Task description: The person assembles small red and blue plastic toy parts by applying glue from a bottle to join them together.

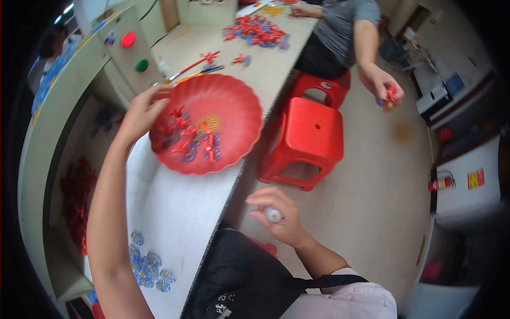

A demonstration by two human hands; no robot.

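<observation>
My left hand (141, 110) grips the left rim of a red scalloped plastic plate (228, 103), which is tilted up on the white table (175, 207). Several small red and blue plastic pieces (191, 139) lie in the plate's lower part. My right hand (277, 215) is off the table's edge, above the floor, closed around a small white cylindrical object (272, 214). A cluster of blue round pieces (149, 264) lies on the table beside my left forearm.
A black bag (239, 276) hangs in front of me. Two red plastic stools (311, 138) stand beside the table. Another person (345, 26) sits at the far end; their hand (385, 87) holds small pieces, with a pile of red and blue parts (257, 31) nearby.
</observation>
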